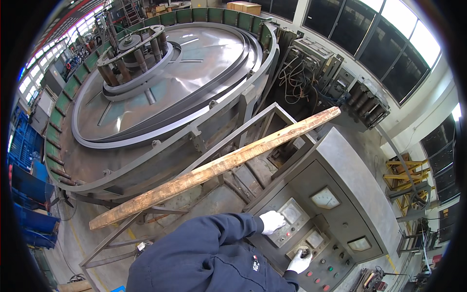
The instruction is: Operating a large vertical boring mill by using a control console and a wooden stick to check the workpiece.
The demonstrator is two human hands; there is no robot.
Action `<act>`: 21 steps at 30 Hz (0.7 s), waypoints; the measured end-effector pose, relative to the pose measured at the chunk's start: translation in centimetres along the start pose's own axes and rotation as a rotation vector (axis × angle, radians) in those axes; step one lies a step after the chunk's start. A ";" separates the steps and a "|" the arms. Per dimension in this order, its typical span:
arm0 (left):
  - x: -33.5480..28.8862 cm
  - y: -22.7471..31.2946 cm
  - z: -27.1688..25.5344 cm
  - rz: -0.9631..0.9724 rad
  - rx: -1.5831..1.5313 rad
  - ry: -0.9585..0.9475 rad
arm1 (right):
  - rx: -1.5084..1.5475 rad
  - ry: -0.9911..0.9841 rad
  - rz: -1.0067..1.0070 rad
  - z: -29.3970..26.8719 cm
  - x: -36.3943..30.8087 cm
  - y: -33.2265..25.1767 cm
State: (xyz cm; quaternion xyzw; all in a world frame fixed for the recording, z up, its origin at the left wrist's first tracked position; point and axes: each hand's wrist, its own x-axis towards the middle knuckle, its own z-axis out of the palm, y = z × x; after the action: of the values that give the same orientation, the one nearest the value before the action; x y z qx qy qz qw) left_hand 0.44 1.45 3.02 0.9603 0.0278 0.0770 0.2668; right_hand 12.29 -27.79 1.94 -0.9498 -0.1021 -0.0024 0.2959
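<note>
A grey metal control cabinet (316,168) stands at the lower right, with a panel of meters and buttons. My left hand (271,222), in a white glove, is at the upper control module (294,214). Its fingers are drawn together at the module's left edge, and what they grip, if anything, is hidden. Lower down, my right hand (298,263), also gloved in white, has its fingers around a dark round knob (304,252). That knob sits on the lower control module (316,238). Dark blue sleeves cover both my arms.
A long wooden beam (214,168) lies slanting across a metal frame railing (243,127) ahead of me. Beyond it is a large round machine table (204,53) inside a green-lined ring wall. Red and green buttons (331,268) dot the panel's lower part. A yellow stand (406,173) is at far right.
</note>
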 end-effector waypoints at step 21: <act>0.1 0.1 0.0 -0.021 0.006 -0.036 | 0.011 -0.018 0.030 -0.2 0.1 -0.4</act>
State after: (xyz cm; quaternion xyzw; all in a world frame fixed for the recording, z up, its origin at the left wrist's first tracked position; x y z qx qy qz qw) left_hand 0.52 1.40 3.04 0.9619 0.0331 0.0568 0.2653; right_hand 12.31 -27.57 2.36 -0.9496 -0.0908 0.0111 0.2999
